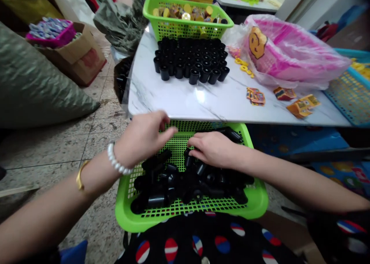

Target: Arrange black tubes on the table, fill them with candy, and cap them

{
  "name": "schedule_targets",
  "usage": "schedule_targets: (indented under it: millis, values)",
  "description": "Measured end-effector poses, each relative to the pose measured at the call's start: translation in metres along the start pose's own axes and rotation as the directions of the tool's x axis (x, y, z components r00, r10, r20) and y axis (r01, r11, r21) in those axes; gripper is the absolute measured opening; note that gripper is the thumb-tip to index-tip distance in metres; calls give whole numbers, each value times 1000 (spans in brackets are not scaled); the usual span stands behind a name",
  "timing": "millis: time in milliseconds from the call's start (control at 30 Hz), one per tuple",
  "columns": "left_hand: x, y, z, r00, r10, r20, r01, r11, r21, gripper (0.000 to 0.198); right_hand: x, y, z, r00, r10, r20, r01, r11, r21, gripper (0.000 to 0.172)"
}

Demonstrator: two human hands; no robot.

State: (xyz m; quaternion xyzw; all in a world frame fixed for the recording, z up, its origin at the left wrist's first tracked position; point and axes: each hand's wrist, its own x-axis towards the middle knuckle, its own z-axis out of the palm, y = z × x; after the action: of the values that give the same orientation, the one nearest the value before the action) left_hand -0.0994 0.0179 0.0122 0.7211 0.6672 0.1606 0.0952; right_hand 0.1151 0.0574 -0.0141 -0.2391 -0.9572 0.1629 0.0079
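A green basket [124,214] in front of me holds many loose black plastic cylinders [156,199], lying every way. My right hand [212,148] reaches into it from the right, with thumb and fingers closed around a small black cylinder [189,160]. Over the basket's left rear part hovers my left hand [144,137], its thumb and bent fingers apart and nothing visible between them. Beyond, on the white marbled table [173,98], stand rows of upright black cylinders [193,76], packed close together.
Behind the rows sits another green basket [187,23] with yellow-topped pieces. A pink basket in clear plastic [289,52], small orange packets [256,96], yellow rings [244,68] and a blue basket [352,90] are at the right. A cardboard box [81,59] and a large sack [37,86] are leftward.
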Motion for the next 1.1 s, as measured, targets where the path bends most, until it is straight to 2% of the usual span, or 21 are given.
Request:
schedule_targets:
  millis: [33,100,167,233,300,367,433,500,567,600,667,700,733,800,833,867,1000,1100]
  values:
    - [-16,2,7,986,25,165,-33,998,50,27,2,4,0,1000,28,12,-28,999,-30,7]
    - [-37,2,22,930,-14,368,-43,988,147,26,6,13,0,998,65,23,-63,996,-70,6]
    - [-43,0,34,894,-29,447,-51,985,167,22,8,17,1,998,68,15,-67,994,-89,13]
    - [-40,-2,41,885,-7,465,-65,988,138,18,11,16,4,999,36,19,-33,992,-121,17]
    - [-35,-3,42,882,10,471,-76,990,120,15,14,12,7,995,-45,84,59,984,-167,13]
    - [-31,-2,40,880,27,475,-84,991,100,13,18,7,12,971,-140,196,176,967,-184,10]
    - [-31,1,35,880,45,473,-90,993,74,11,21,5,14,947,-180,265,222,966,-136,11]
    - [-38,5,26,886,48,461,-81,995,51,16,22,4,10,972,-136,193,143,990,-22,9]
    - [-52,12,16,914,8,405,10,999,-44,22,16,1,0,999,-50,14,47,986,162,8]
    - [-62,16,12,932,-32,360,87,987,-138,25,10,-2,-6,996,-3,-85,25,963,267,11]
    - [-83,24,8,954,-112,276,209,912,-353,31,-6,-11,-16,971,103,-217,14,877,480,12]
    - [-93,28,8,959,-142,244,239,868,-435,34,-15,-18,-19,959,163,-233,4,811,585,8]
    - [-102,32,9,963,-150,225,245,834,-495,35,-24,-25,-20,949,220,-224,-10,733,680,13]
    - [-117,38,13,973,-134,188,219,794,-567,36,-39,-38,-17,938,294,-182,-29,591,806,41]
    - [-122,41,15,979,-118,168,195,789,-583,36,-45,-43,-15,936,305,-174,-28,560,828,49]
    - [-126,43,16,984,-101,145,168,792,-586,35,-49,-48,-12,937,298,-182,-21,568,823,51]
    - [-130,47,17,992,-50,115,105,837,-537,30,-58,-60,-6,954,195,-227,28,697,717,30]
    - [-132,48,14,992,-5,127,73,842,-534,28,-62,-68,-9,939,154,-306,104,723,683,30]
